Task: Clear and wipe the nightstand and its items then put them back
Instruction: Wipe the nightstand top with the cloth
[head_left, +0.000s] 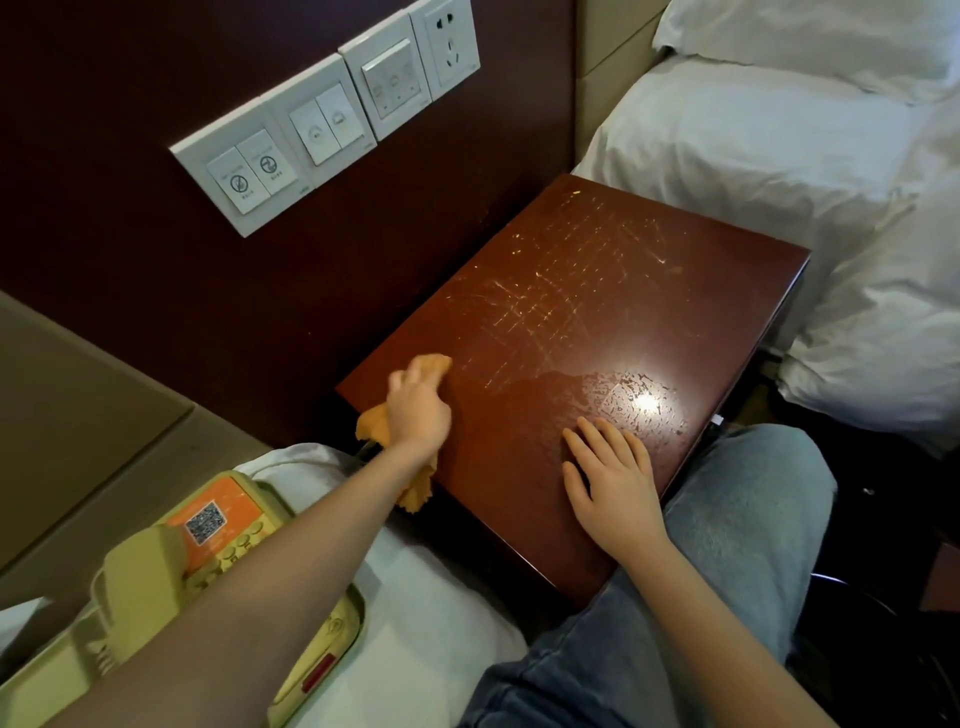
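- Nightstand surface (571, 291): scratched, with a wet patch.
- Left hand (418, 410): fingers curled on the orange cloth (375, 423) at the surface's left edge.
- Right hand (613, 478): flat, fingers straight, on the surface.
- Telephone (228, 540): on the left bed.

table (597, 291): reddish-brown with pale scratch lines; cloth (376, 423): orange; telephone (156, 582): pale yellow with an orange label; bedding (779, 171): white; jeans (727, 545): blue.
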